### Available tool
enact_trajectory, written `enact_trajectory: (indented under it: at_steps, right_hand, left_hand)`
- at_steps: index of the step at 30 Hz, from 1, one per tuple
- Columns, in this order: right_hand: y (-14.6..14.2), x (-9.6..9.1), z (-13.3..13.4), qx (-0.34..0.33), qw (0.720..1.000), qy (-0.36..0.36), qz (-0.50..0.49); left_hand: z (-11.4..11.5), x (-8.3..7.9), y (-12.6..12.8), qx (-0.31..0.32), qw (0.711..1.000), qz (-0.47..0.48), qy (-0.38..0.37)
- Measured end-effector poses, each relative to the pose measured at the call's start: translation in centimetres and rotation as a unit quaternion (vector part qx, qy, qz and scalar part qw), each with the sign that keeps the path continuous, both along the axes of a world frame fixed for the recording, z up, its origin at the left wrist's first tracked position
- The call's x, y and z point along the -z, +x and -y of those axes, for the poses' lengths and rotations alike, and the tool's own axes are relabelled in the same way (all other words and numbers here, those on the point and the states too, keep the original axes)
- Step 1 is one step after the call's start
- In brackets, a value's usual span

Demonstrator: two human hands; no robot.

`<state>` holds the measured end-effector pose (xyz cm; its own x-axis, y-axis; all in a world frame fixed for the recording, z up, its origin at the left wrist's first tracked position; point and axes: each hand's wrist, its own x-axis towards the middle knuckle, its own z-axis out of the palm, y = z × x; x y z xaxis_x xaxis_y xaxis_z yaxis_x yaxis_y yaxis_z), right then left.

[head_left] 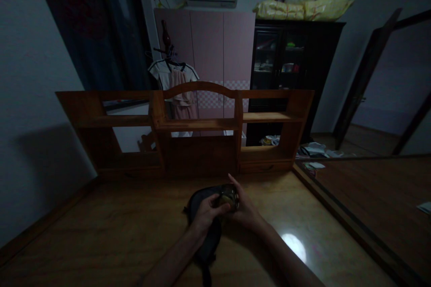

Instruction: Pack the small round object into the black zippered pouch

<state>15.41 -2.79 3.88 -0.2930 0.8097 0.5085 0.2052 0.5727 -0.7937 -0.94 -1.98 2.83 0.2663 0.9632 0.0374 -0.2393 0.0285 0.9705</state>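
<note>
My left hand (pixel 206 211) has its grip clenched on the near side of a small round yellowish object (pixel 228 196), held just above a dark pouch (pixel 213 240) lying flat on the wooden table (pixel 101 233). My right hand (pixel 245 213) grasps the object's far side, forefinger lifted clear; the dim light hides what the object is. In my judgement, even pressure from both thumbs, with the object low over the pouch, suits best, since a slip would meet fabric rather than wood.
</note>
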Motion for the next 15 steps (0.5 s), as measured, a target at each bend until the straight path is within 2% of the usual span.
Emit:
enact_trajectory:
  at_steps: [9,15]
  right_hand:
    - [-0.8,0.3,0.5,0.03,0.997,-0.029,-0.066]
    - [-1.4,-0.3,1.4,-0.004,0.988,-0.094,-0.123]
  left_hand:
    - [0.5,-1.4,-0.3,-0.068,0.977,-0.17,0.108]
    - [0.7,-1.8,-0.7,-0.032,0.977,-0.183,0.102]
